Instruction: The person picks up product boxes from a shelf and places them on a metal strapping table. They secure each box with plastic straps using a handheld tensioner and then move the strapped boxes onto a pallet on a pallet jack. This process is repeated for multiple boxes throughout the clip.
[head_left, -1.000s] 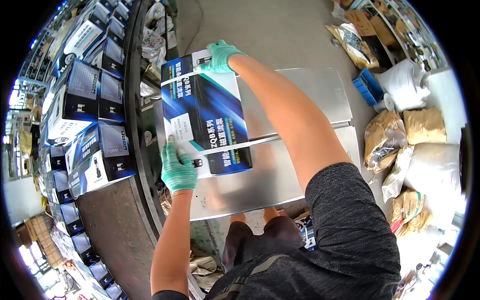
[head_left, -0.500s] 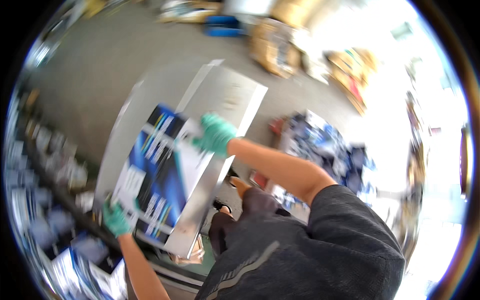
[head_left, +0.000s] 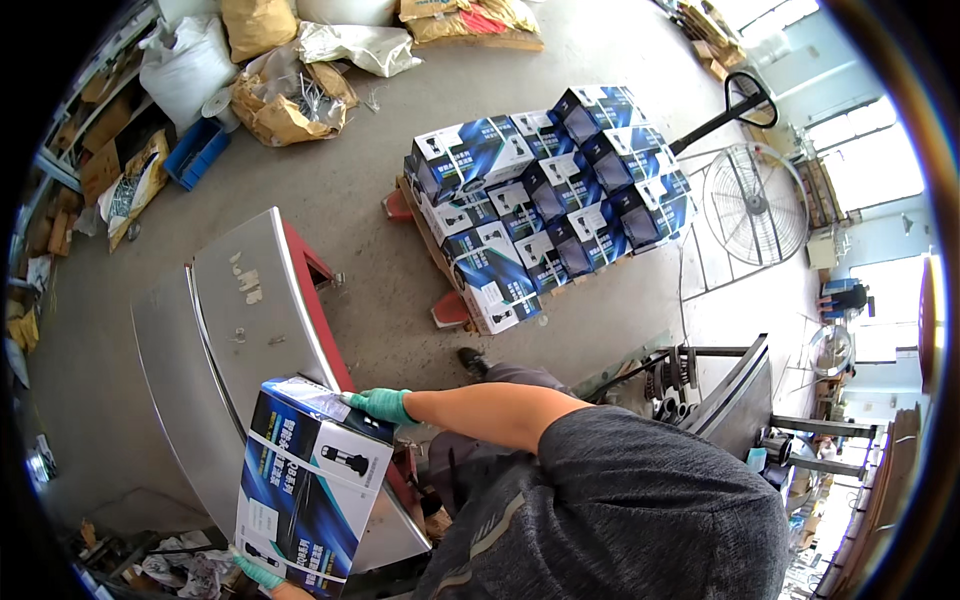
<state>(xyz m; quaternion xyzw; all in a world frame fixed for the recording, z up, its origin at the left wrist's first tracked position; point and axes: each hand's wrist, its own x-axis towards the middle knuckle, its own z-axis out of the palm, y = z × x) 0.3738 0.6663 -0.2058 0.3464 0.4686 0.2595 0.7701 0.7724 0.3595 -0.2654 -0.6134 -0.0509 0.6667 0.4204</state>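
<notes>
A blue, black and white cardboard carton with pale packing straps is between my two hands, over the near part of a metal-topped table. My right hand, in a green glove, grips the carton's far right corner, its fingers at the end face. At the near left corner, my left hand, gloved alike, holds the carton's lower side; some of its fingers are hidden. Whether the carton's underside touches the tabletop cannot be seen.
Beyond the table, a pallet bears stacked matching cartons, with a pallet jack handle behind. A large floor fan stands to the right. Sacks and a blue bin lie at the far left. A metal frame is at my right.
My view has swung right, bringing the pallet of cartons further into sight. Both hands stay on the carton, which now sits lower in view and shows its end face.
</notes>
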